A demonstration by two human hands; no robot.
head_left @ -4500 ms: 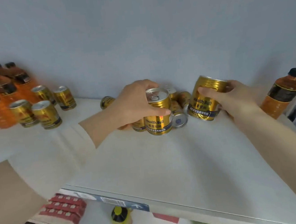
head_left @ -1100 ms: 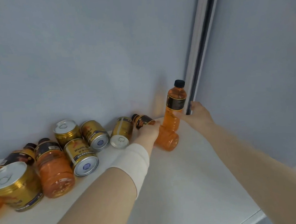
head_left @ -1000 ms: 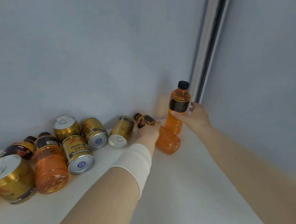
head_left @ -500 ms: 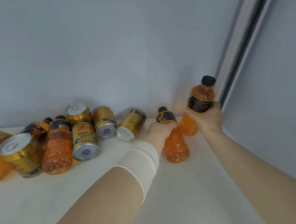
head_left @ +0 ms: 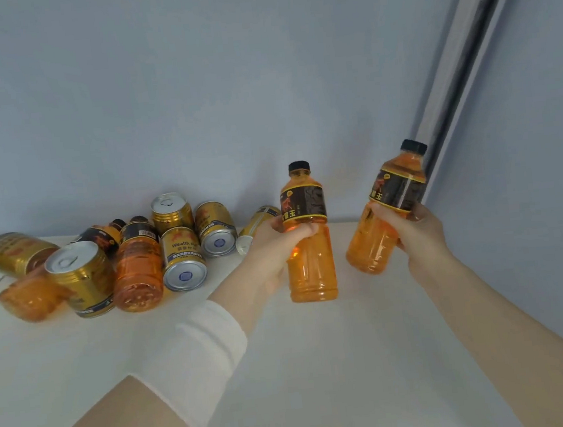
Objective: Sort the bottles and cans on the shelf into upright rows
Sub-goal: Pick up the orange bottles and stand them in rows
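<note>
My left hand (head_left: 273, 248) grips an orange bottle (head_left: 310, 265) with a black cap and dark label, held upright above the white shelf (head_left: 322, 364). My right hand (head_left: 416, 234) grips a second orange bottle (head_left: 375, 242), tilted a little to the right, near the right wall. To the left lies a heap of gold cans and orange bottles: one upright can (head_left: 83, 277) in front, a can on its side (head_left: 183, 260) showing its base, a lying bottle (head_left: 138, 272), and an upright can (head_left: 172, 215) by the back wall.
A grey-blue back wall (head_left: 193, 101) stands behind the shelf. A metal rail (head_left: 464, 51) runs up the right corner beside the side wall. One can (head_left: 256, 221) lies partly hidden behind my left hand. Bare shelf surface lies in front of both bottles.
Both hands have lifted their bottles off the shelf. The left bottle went from lying to upright. The view has swung left and closer.
</note>
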